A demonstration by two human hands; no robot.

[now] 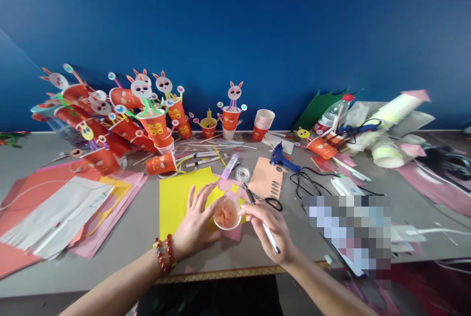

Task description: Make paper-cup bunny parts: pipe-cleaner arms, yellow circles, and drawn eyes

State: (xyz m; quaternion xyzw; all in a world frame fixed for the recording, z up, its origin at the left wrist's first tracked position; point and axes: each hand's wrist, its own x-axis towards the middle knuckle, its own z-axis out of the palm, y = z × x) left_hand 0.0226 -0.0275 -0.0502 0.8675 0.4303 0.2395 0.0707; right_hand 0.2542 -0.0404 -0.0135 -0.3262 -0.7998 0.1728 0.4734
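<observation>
My left hand (197,219) has its index finger and thumb around the left side of a small paper cup (227,214), its other fingers spread above the yellow sheet. A white rim and a pinkish-orange inside with darker crossing marks show on the cup. In my right hand (270,230), beside the cup's right side, is a white pen (271,238) with a dark end sticking out below the fingers; its other end is hidden. Under the cup lie yellow paper (180,198) and pink paper (234,234). Black-handled scissors (273,203) lie just beyond my right hand.
Red cups with rabbit faces (152,127) crowd the back left. A stack of cups (263,123), blue glue gun (281,157), tape roll (242,174) and purple glue tube (230,166) lie ahead. Paper sheets (69,213) cover the left; a pixelated area and cables (312,183) are right.
</observation>
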